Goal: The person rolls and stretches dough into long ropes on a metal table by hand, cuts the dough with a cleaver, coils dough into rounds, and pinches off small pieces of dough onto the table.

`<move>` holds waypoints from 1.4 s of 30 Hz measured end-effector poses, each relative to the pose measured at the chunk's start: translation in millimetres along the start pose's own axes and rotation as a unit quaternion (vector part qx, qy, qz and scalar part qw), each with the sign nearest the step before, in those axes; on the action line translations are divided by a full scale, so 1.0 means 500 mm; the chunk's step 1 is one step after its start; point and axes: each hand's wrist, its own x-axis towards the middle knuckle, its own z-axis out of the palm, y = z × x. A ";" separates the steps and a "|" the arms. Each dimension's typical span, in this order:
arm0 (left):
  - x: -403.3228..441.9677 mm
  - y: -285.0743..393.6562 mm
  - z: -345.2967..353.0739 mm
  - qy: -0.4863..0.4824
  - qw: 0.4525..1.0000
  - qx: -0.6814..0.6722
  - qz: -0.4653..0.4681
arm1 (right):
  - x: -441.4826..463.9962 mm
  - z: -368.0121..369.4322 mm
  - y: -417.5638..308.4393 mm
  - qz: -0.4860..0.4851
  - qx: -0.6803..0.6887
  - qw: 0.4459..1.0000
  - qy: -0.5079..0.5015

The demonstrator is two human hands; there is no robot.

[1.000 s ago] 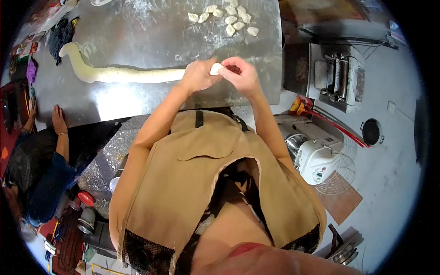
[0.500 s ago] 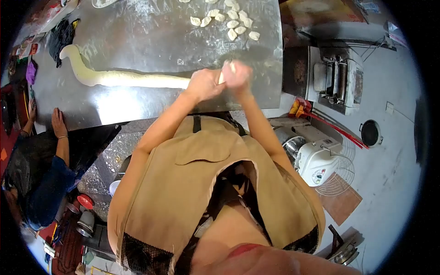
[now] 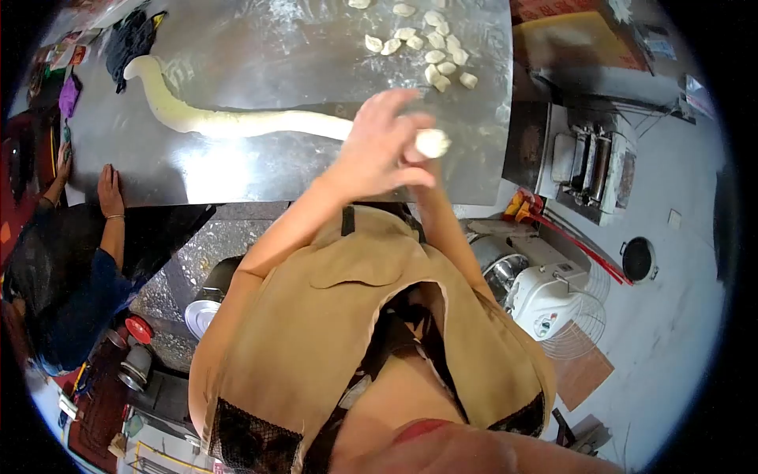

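A long pale dough rope (image 3: 260, 122) lies across the metal table, its far end bent up to the left. My left hand (image 3: 377, 146) is over the rope's near end, fingers apart, hiding that end. Just beyond it, my right hand (image 3: 420, 155) is mostly covered by the left one. A small lump of dough (image 3: 432, 143) shows at the right hand's fingers, which are closed around it. Several small dough pieces (image 3: 436, 57) are scattered at the back right of the table.
Flour dusts the metal table (image 3: 260, 170). A dark cloth bundle (image 3: 130, 43) lies at its left. A co-worker's hand (image 3: 110, 189) rests on the front left edge. A white mixer (image 3: 545, 304) and a roller machine (image 3: 592, 166) stand to the right.
My left hand has loosened from the rope and spread its fingers. A dough lump now shows at my right hand. The view has shifted, so the table appears farther right.
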 end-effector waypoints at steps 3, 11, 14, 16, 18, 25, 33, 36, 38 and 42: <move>-0.040 -0.088 0.020 -0.027 0.989 -0.131 -0.061 | -0.038 0.230 -0.122 -0.185 -0.277 0.932 -0.142; -0.195 -0.362 -0.072 -0.039 0.988 0.147 0.010 | -0.156 0.300 -0.364 -0.254 -0.051 0.953 -0.159; -0.271 -0.484 -0.235 -0.091 0.959 0.263 -0.058 | -0.207 0.268 -0.492 -0.228 0.041 0.957 -0.176; -0.278 -0.511 -0.336 -0.050 0.931 0.361 -0.015 | -0.205 0.180 -0.565 -0.227 0.107 0.960 -0.120; -0.284 -0.513 -0.429 -0.116 0.892 0.437 -0.016 | -0.168 0.061 -0.613 -0.371 -0.044 0.912 0.168; -0.393 -0.408 -0.501 -0.281 0.748 0.415 -0.434 | 0.138 -0.335 -0.342 -0.106 0.008 0.912 0.397; -0.484 -0.266 -0.224 -0.080 0.848 0.450 -0.270 | 0.065 -0.100 -0.215 -0.357 -0.563 0.572 0.478; -0.497 -0.267 -0.151 0.050 0.901 0.372 -0.219 | -0.016 0.112 0.008 -0.409 -0.643 0.643 0.072; -0.480 -0.307 -0.144 0.094 0.905 0.352 -0.218 | -0.071 0.260 0.190 -0.199 -0.810 0.545 -0.086; -0.362 -0.447 -0.253 -0.051 0.852 0.455 -0.254 | 0.100 0.293 0.424 -0.225 -0.811 0.527 -0.118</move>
